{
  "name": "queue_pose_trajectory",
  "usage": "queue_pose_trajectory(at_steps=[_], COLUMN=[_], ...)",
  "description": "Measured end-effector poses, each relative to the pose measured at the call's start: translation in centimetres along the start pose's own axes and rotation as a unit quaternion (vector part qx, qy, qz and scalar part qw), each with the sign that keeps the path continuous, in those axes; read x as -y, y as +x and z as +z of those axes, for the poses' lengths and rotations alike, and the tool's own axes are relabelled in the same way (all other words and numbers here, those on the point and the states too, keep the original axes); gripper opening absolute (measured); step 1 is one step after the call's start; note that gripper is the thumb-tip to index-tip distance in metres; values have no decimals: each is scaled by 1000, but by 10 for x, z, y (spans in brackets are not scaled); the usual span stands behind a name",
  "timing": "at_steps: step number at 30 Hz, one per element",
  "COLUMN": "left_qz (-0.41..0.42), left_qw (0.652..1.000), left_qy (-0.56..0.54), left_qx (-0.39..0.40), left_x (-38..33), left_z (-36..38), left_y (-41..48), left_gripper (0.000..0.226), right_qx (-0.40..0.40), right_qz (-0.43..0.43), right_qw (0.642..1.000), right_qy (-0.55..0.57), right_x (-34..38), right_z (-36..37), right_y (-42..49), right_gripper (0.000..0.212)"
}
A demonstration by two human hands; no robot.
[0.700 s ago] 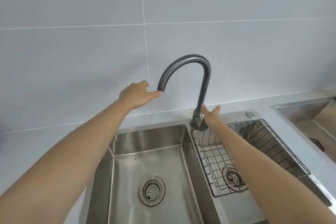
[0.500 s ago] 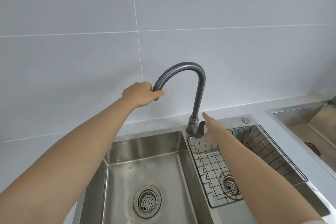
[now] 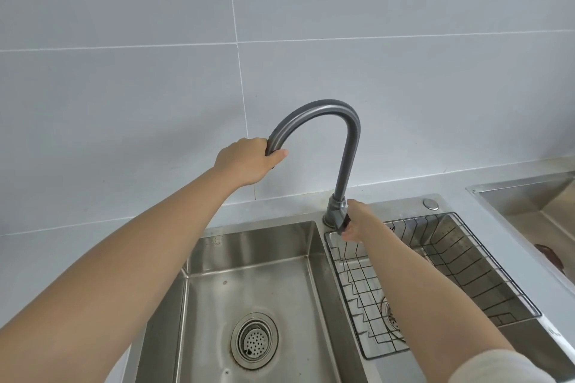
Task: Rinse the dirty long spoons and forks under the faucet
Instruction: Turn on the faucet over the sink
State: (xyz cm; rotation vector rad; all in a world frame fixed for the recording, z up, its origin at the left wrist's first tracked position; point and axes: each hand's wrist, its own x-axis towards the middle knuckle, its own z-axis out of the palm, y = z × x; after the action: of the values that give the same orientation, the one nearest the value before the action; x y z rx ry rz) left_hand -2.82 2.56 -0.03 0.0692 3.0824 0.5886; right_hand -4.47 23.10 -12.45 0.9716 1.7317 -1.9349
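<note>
Over the sink (image 3: 249, 246), left hand (image 3: 247, 162) gripping faucet (image 3: 348, 146) spout, right hand (image 3: 354, 222) clasping its lever

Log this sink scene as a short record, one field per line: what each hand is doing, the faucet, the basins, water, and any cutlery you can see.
left hand: wrapped around the spout end of the faucet
right hand: on the faucet lever at the base
left basin: bare steel, drain strainer in the floor
right basin: wire rack sits inside it
water: none seen running
spoons and forks: none in view
far right: part of another steel sink
</note>
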Motion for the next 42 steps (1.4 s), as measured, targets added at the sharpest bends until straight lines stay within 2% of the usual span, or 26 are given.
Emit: queue_pose_trajectory(at_steps=[6, 14, 22, 27, 42], left_qz=[11, 14, 16, 15, 18], left_qw=[1000, 1000, 1000, 999, 999], left_qy=[-2, 12, 21, 28, 40], left_qx=[-5, -6, -7, -8, -6], left_x=[1, 1, 1, 1, 0], left_z=[1, 1, 2, 1, 1], left_y=[-1, 0, 0, 0, 0], left_gripper=[44, 44, 44, 45, 44], right_qx=[-22, -12, -20, -16, -22], right_qz=[-9, -10, -27, -21, -11], right_qw=[1000, 1000, 999, 999, 999], right_qy=[-11, 23, 37, 21, 41], right_x=[-2, -8, -12, -16, -19], right_z=[0, -3, -4, -5, -6], right_y=[12, 24, 31, 38, 47], right_gripper=[24, 21, 26, 19, 23])
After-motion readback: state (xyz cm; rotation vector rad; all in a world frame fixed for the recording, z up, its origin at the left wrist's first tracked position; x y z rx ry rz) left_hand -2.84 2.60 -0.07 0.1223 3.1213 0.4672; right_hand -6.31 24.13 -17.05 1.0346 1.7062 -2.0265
